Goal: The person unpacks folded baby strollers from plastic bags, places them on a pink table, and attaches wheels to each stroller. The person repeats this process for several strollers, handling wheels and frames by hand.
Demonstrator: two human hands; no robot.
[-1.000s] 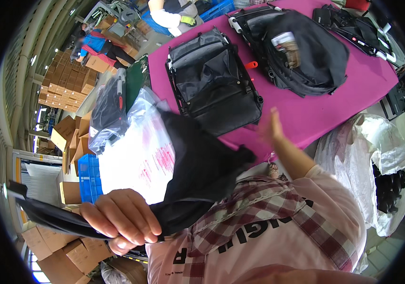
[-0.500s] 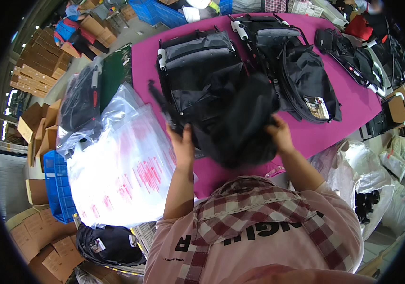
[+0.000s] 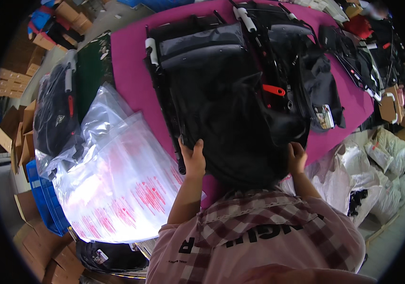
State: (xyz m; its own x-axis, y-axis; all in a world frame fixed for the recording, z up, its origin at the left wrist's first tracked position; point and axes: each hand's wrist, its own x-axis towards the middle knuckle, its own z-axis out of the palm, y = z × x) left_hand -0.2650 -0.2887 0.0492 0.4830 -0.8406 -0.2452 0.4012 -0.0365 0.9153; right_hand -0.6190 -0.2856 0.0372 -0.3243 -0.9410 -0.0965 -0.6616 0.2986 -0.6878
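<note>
A folded black stroller lies in front of me on a magenta-covered table, its fabric spread toward the near edge. Along its left side runs a dark frame tube with a pale grip. My left hand holds the near left edge of the stroller, thumb on top, beside the tube's end. On the opposite side my right hand is closed on the fabric edge, its fingertips partly hidden. A red lever shows at the stroller's right side, near a second folded stroller.
Clear plastic bags with red print lie to the left, near a bagged stroller. More folded strollers are at the far right. A blue crate, cardboard boxes and white sacks surround the table. A person stands far left.
The loose black fabric, bunched and blurred before, now lies stretched down toward me. My right hand has come lower and slightly right. The red lever has come into sight.
</note>
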